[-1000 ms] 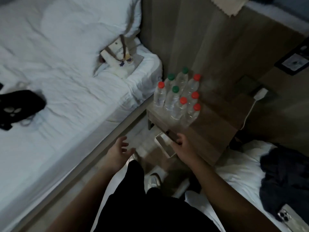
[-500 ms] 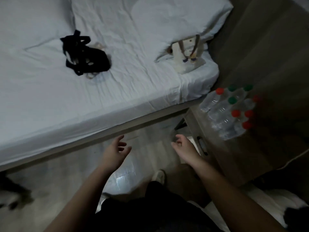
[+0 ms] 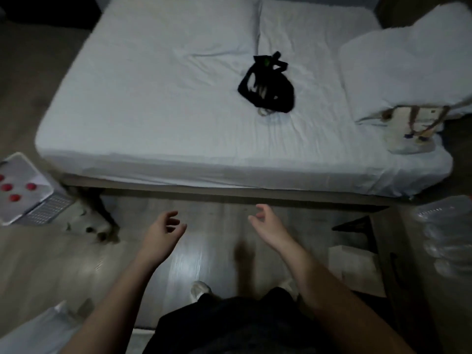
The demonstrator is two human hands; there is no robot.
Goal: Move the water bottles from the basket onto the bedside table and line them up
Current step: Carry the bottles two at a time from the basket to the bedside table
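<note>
A white basket (image 3: 38, 213) stands on the floor at the far left, with the red caps of several water bottles (image 3: 15, 191) showing inside it. At the right edge, several clear bottles (image 3: 444, 236) stand blurred on the wooden bedside table (image 3: 408, 251), their caps cut off by the frame. My left hand (image 3: 162, 232) and my right hand (image 3: 268, 224) hover over the floor in front of the bed, both empty with fingers loosely spread. Each hand is far from the basket and from the table.
A white bed (image 3: 204, 98) fills the upper view, with a black bag (image 3: 268, 85) on it and a tote bag (image 3: 413, 126) near the pillow (image 3: 408, 52). A dark and white shape (image 3: 94, 221) lies by the bed's corner. Glossy floor (image 3: 204, 251) lies under my hands.
My view has swung left from the bedside table toward the bed and basket. My right hand came off the table's front edge, and both hands now hang open over the floor.
</note>
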